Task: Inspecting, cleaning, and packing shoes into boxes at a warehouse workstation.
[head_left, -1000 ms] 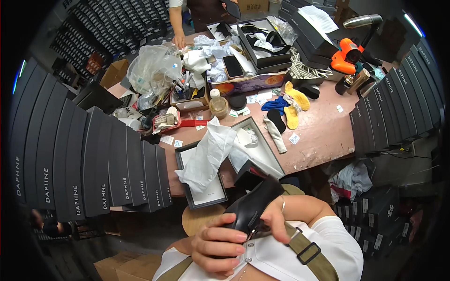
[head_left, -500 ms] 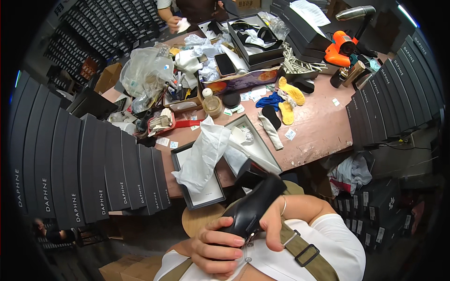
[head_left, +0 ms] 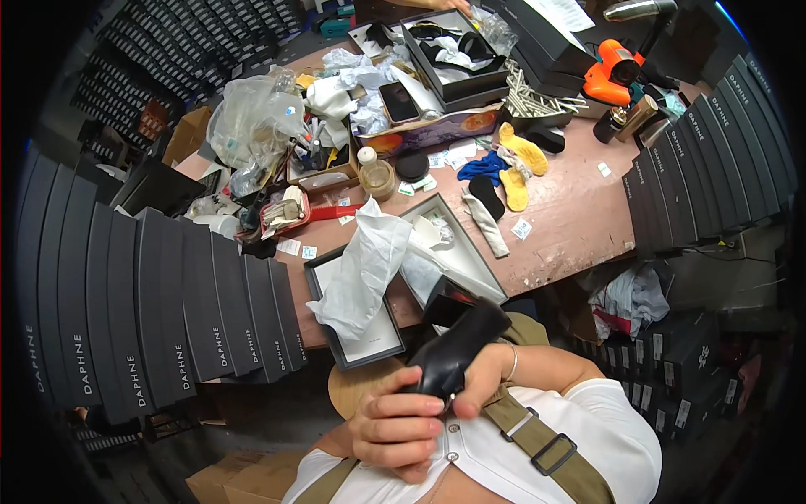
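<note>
A black heeled shoe [head_left: 457,351] is held in front of my chest, over the near edge of the table. My left hand [head_left: 396,427] has its fingers curled round the lower end of the shoe. Gripping its right side is my right hand [head_left: 485,378], with the thumb next to a small shiny metal piece and the other fingers hidden behind. Just beyond the shoe lies an open grey shoebox [head_left: 477,252] with tissue inside. White tissue paper [head_left: 361,273] is draped over a box lid [head_left: 379,343] beside it.
Stacked grey shoeboxes [head_left: 159,294] line the left, and more boxes [head_left: 714,151] stand at the right. On the table are yellow sponge pieces [head_left: 525,155], a glass jar [head_left: 377,178], a phone [head_left: 400,102] and an orange heat gun [head_left: 610,74]. A person's arm [head_left: 432,3] shows at the far edge.
The shoe has turned slightly in my hands, and my right thumb has moved down and left to the metal piece. The person across the table has moved mostly out of view.
</note>
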The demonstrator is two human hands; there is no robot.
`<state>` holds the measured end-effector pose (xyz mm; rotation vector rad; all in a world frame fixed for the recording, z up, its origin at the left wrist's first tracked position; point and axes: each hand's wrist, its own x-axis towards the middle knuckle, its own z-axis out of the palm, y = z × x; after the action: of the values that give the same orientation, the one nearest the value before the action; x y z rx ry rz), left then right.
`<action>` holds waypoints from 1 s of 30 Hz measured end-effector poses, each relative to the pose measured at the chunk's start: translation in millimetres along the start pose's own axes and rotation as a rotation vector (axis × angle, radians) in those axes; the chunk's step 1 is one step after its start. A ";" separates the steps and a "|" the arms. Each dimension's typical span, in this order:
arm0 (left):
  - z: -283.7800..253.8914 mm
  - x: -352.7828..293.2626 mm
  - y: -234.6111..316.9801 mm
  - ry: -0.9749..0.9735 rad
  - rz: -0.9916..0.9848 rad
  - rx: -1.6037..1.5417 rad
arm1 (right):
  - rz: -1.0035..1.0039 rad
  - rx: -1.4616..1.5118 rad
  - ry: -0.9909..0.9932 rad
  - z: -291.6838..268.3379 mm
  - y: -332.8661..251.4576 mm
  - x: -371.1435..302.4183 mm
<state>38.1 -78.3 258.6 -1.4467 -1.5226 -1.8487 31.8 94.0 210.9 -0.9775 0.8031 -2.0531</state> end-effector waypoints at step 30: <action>-5.0 -155.5 -115.5 0.926 -1.416 -1.107 | 0.243 -1.498 0.983 -182.9 18.9 -63.9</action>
<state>12.5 -90.6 66.9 0.8886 -0.8787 -3.5896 -83.4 176.0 77.1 -0.3106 2.9788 -1.3645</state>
